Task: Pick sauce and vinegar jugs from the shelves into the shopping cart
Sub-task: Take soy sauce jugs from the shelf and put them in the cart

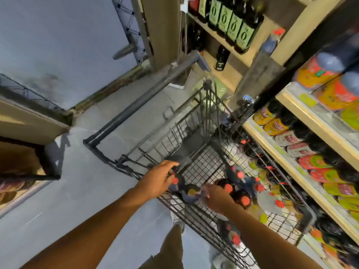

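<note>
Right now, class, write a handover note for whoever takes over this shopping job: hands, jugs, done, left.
Left hand and right hand are both at a dark plastic jug with a red cap, low inside the black wire shopping cart; grips too blurred to judge.
Done: several other dark red-capped jugs lie in the cart.
Left: settle this one, then fetch more jugs from the cream shelves on the right.

Your cart (196,167) stands on the floor (77,191), just left of the shelves (281,161). Jugs (239,177) lie in it, your left hand (157,177) at its left rim, right hand (217,195) over them.
</note>
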Demonstrator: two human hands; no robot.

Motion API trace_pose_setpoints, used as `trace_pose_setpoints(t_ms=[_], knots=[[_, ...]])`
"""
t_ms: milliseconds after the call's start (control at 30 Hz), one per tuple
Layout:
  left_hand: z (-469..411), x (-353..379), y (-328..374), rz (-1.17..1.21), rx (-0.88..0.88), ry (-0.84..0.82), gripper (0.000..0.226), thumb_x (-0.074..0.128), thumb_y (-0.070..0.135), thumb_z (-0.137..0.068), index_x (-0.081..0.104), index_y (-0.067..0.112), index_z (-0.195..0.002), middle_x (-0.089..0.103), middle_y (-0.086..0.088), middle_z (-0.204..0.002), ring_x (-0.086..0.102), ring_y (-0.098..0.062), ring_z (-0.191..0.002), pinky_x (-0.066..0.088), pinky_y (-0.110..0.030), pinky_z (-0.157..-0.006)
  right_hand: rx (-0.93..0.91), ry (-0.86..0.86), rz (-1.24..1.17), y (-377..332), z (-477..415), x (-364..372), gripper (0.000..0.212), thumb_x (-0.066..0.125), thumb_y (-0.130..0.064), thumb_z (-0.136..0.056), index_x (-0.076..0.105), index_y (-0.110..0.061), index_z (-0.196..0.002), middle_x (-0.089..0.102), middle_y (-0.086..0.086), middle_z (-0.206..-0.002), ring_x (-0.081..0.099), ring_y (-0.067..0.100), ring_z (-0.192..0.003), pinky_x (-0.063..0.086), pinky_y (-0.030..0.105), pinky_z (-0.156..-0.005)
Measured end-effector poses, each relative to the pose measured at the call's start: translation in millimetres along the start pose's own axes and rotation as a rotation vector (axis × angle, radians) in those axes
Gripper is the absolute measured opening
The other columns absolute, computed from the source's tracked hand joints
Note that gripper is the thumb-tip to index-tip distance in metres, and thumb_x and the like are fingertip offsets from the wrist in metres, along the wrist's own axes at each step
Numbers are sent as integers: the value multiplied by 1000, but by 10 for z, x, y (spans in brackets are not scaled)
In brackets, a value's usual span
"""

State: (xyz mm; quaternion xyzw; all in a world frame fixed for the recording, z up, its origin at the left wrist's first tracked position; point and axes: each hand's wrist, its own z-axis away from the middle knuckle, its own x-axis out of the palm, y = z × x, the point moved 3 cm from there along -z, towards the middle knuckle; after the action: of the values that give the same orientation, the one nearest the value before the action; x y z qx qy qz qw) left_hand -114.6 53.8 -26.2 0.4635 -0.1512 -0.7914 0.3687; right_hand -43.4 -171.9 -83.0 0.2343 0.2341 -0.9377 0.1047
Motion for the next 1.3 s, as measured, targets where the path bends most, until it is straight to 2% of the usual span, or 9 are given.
trace_pose_setpoints(t_ms=[133,233,467,633,767,933,1033,1200,1300], knots=[[-60,7,-206,66,-19,-79,86,44,85,-80,51,27,-143,54,3,-141,54,-13,-127,45,-37,-107,50,-82,-60,-165,-268,59,51,58,-41,-92,57,-17,-137,62,5,-133,61,27,-119,50,34,-98],[-132,65,-275,141,-64,-99,75,47,69,-76,53,31,-141,55,6,-140,56,-12,-125,48,-40,-105,81,-121,63,-219,-424,155,62,45,-53,-84,57,-20,-136,65,9,-129,63,31,-116,53,41,-98],[-182,151,-339,270,-129,-197,62,57,59,-78,56,35,-135,64,11,-125,62,-4,-113,55,-36,-97,160,-51,319,-188,-698,456,47,37,-56,-95,56,-24,-123,70,9,-104,67,36,-98,56,54,-83],[-186,137,-332,282,-149,-207,46,62,45,-93,56,33,-137,62,11,-125,62,-10,-113,54,-32,-92,93,-4,390,-276,-548,420,41,39,-50,-102,59,-18,-118,62,6,-91,68,30,-92,58,48,-79],[-189,70,-348,323,-151,-149,34,56,51,-93,62,40,-125,67,9,-125,63,-10,-114,53,-42,-100,16,35,380,-456,-220,144,47,34,-55,-99,60,-19,-115,68,5,-97,67,28,-89,55,39,-80],[-169,-40,-221,519,-169,-107,23,53,30,-104,64,29,-124,71,3,-119,70,-10,-102,58,-38,-94,-129,124,280,-615,370,-465,27,46,-51,-100,59,-28,-101,63,-8,-88,65,19,-84,49,31,-65],[-206,-153,39,758,-242,-163,44,35,44,-107,57,17,-132,63,-6,-131,60,-19,-117,47,-42,-109,-210,205,274,-683,657,-891,23,48,-52,-100,52,-31,-92,60,-12,-83,62,13,-78,49,27,-65],[-202,-360,500,900,-52,-348,87,10,89,-86,48,39,-147,44,16,-155,30,-7,-147,13,-43,-125,-389,293,-25,-982,1261,-1817,31,52,-59,-98,52,-35,-78,62,-13,-67,58,-2,-59,40,16,-57],[-208,-493,941,1118,18,-480,98,6,86,-86,46,25,-150,50,-1,-153,40,-19,-146,22,-48,-122,-453,325,-270,-1116,1571,-2341,25,58,-39,-101,63,-24,-81,61,-13,-67,60,5,-61,47,23,-56]])
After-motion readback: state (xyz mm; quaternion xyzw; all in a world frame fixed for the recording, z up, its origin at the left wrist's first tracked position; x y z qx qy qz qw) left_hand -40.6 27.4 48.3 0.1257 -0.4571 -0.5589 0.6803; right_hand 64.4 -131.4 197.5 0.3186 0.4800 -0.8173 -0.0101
